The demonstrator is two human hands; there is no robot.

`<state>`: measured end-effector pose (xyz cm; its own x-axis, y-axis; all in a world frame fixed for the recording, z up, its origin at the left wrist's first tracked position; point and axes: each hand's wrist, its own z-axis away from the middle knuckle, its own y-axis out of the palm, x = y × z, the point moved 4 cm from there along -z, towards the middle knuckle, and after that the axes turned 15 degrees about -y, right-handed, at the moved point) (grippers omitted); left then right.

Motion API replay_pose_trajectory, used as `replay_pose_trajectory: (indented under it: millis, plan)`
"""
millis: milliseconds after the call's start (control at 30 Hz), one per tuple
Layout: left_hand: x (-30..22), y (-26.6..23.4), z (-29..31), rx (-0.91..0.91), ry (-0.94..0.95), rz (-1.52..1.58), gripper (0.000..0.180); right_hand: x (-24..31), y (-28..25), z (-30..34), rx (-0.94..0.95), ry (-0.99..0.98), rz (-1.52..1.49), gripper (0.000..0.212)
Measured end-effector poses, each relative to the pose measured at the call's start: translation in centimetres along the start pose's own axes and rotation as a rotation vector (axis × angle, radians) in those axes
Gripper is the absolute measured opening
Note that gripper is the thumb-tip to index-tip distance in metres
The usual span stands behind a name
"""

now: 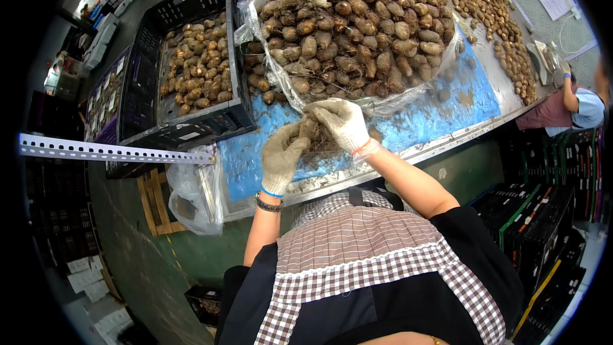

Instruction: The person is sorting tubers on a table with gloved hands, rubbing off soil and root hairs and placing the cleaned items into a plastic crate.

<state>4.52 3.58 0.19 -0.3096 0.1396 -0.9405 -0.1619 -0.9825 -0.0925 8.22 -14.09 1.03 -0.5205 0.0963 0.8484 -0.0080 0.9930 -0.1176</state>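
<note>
Both gloved hands, left (283,155) & right (340,122), grasp one brown hairy taro root (311,129) between them over blue-lined metal table (440,121), just below heaped pile (351,25). Looks like trimming step; next prob. needs drop into black plastic crate (191,64).

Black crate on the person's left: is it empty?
No, the black crate holds a layer of brown tubers spread across its floor, beside the big heap on the table.
</note>
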Motion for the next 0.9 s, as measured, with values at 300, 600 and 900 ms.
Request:
replay_pose_trajectory:
  millis: [300, 600, 900]
  plan:
    - [-0.2, -0.2, 0.8, 0.09, -0.085, 0.228, 0.04, -2.8, 1.7, 0.2, 0.108, 0.277, -0.046, 0.024]
    - [-1.5, -0.6, 0.5, -0.21, 0.057, 0.192, 0.038, 0.0, 0.5, -1.4, 0.266, 0.159, -0.158, 0.048]
    - [-0.4, 0.4, 0.7, -0.353, -0.102, 0.236, 0.033, 2.5, 2.3, -3.9, 0.183, -0.193, 0.215, 0.014]
